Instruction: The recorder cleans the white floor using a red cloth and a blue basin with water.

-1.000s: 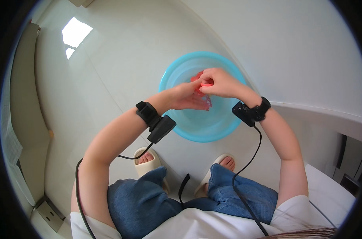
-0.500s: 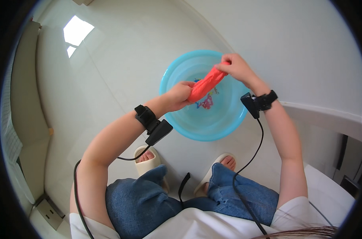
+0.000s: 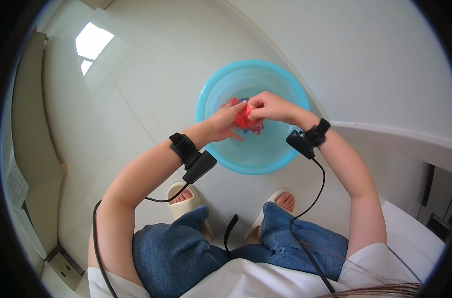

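A bunched red cloth (image 3: 243,120) is low over the light blue plastic basin (image 3: 206,94), gathered between my two hands. My right hand (image 3: 273,108) pinches it between thumb and curled fingers. My left hand (image 3: 225,121) is beside it with thumb and fingers spread apart, the thumb against the cloth. Part of the red fabric shows past the left thumb, above a colourful print on the basin's bottom. Whether the cloth touches the water cannot be made out.
The basin stands on a pale tiled floor (image 3: 136,89), close to a white wall panel (image 3: 365,64) on the right. My feet in cream slippers (image 3: 183,201) are just in front of it. Black wrist devices (image 3: 191,156) trail cables along both arms.
The red cloth, stretched slantwise between my hands before, is now bunched and lower. My right hand has come down and left toward the left hand, whose fingers have spread.
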The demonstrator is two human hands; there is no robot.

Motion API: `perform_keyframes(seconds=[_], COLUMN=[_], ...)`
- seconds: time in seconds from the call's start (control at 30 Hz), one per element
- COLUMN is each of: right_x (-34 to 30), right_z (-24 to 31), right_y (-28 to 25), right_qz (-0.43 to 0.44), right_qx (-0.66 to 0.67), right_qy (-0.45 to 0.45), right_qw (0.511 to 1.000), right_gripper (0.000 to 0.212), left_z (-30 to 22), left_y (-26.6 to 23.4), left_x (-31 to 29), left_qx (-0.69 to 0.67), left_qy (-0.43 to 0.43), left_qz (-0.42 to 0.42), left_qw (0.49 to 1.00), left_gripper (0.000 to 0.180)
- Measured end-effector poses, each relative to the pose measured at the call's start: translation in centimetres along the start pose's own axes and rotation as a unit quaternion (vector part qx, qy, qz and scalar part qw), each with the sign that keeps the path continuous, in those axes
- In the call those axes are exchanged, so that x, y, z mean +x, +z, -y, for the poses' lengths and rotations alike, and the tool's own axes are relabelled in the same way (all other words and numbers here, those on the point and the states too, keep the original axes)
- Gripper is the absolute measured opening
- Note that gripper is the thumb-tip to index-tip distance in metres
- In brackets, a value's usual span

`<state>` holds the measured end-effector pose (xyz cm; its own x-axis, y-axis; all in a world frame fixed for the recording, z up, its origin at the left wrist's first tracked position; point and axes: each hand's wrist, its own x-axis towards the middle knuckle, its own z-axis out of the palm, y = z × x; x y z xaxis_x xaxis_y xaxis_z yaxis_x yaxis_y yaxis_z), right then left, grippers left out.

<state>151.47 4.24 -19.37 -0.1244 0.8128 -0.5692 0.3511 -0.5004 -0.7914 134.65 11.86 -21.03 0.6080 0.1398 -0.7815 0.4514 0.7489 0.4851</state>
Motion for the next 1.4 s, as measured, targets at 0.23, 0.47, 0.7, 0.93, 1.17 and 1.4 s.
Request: perform_keyframes(seconds=[0.23, 0.47, 0.7, 0.93, 1.17, 1.4], right_x=[-0.5, 1.7, 0.8, -0.3, -0.6, -0.5], right_z=[1.5, -2.3, -3.7, -0.1, 0.0, -0.4], right_y=[-1.5, 1.1, 1.6, 3.5, 3.8, 3.7], right_qz=[-0.055, -0.107, -0.103, -0.128, -0.070, -0.054], right_qx=[0.238, 0.277, 0.345, 0.439, 0.404, 0.460], right_qy=[-0.089, 0.097, -0.001, -0.006, -0.114, -0.140], right_qw=[0.966, 0.950, 0.933, 0.889, 0.905, 0.875], right_gripper=[0.018, 0.036, 0.028, 0.029, 0.042, 0.050], left_z=[1.6, 0.1, 0.0, 0.2, 0.2, 0.4], left_y=[-2.0, 0.7, 0.5, 0.4, -0.3, 0.2], left_x=[2.8, 0.5, 0.0, -0.2, 0.3, 0.6], left_qx=[-0.061, -0.092, -0.101, -0.001, -0.001, -0.021], left_qy=[0.049, 0.078, 0.081, 0.021, -0.004, -0.019], left_qz=[0.119, 0.050, -0.025, 0.248, 0.226, 0.272], left_qw=[0.990, 0.991, 0.991, 0.968, 0.974, 0.962], left_gripper=[0.023, 0.027, 0.042, 0.064, 0.043, 0.031])
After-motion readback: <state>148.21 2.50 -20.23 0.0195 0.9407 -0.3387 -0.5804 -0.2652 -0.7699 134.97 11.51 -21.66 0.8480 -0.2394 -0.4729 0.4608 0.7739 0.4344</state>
